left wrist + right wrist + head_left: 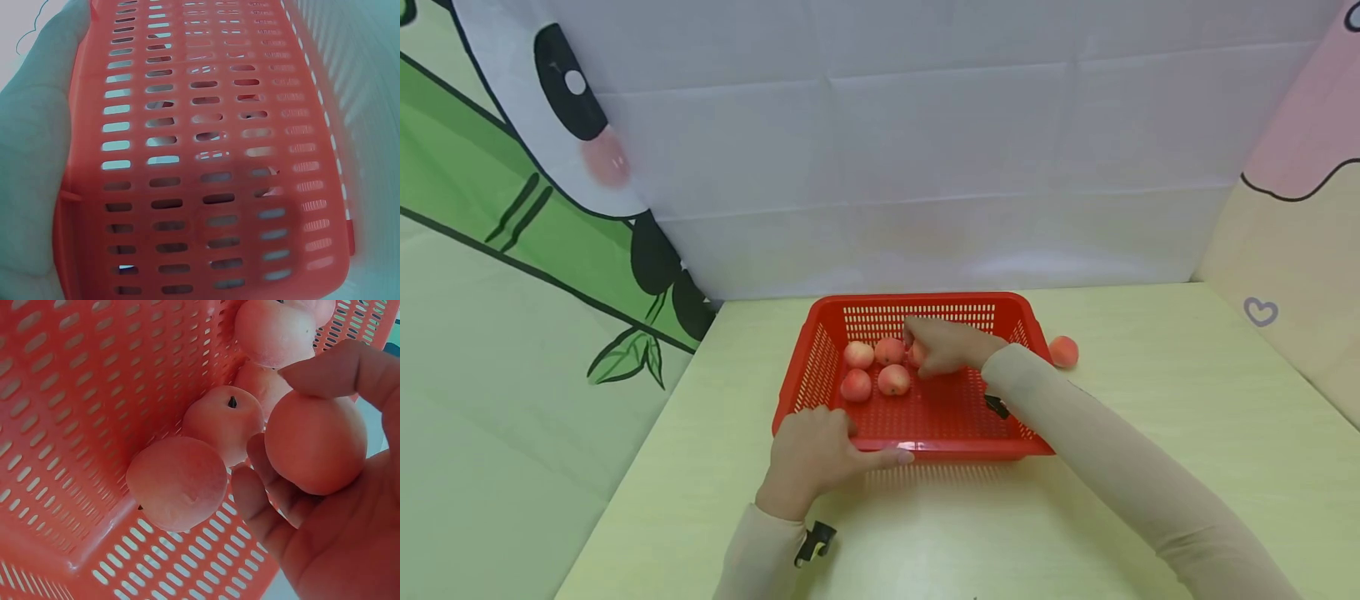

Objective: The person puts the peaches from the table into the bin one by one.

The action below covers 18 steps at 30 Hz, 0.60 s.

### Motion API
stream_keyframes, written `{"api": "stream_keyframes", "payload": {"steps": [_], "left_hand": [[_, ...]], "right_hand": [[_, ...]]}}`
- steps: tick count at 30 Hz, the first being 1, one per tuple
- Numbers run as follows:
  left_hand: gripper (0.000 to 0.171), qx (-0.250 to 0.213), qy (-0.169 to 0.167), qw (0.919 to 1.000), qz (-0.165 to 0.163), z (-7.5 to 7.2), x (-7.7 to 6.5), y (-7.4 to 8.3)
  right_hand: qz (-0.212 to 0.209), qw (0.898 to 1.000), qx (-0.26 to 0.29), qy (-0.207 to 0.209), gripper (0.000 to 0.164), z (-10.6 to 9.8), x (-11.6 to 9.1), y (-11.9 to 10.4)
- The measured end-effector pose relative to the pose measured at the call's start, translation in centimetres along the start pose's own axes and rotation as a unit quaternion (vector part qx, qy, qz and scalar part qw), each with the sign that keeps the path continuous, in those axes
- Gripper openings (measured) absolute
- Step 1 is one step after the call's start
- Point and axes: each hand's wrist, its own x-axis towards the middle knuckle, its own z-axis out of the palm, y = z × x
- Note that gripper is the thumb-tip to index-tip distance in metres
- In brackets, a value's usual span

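Note:
A red plastic basket (917, 448) with slotted walls stands on the table. My left hand (820, 458) grips its near-left rim, the thumb lying along the front edge; in the left wrist view that hand (31, 156) runs beside the slotted wall. Reaching inside, my right hand (951, 344) holds an apple (315, 444) between its thumb and curled fingers. Several other red-and-yellow apples (856, 386) lie on the basket's left side. Close by the held fruit in the right wrist view are two apples (178, 484), resting against each other.
Another apple (1063, 352) lies on the table, outside the basket's right wall. The pale wood-look table (1180, 375) extends to both sides. A white cloth (940, 167) hangs behind it, with printed cloths at left and right.

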Motion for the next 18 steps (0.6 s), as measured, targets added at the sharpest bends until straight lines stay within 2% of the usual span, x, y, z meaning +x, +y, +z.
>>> {"api": "stream_keyframes", "payload": {"steps": [5,12,18], "left_hand": [[0.084,0.005,0.001,1.0,-0.002,0.0,0.04,-0.02],[0.084,0.001,0.004,1.0,-0.005,0.17,0.07,-0.14],[0.085,0.001,0.009,1.0,-0.004,0.15,0.04,-0.16]], "right_hand": [[0.017,1.0,0.016,0.0,0.054,0.16,0.1,0.09],[0.022,0.998,-0.056,0.006,0.046,0.3,0.09,0.27],[0.032,0.997,-0.066,-0.019,0.04,0.29,-0.19,0.11]]}}
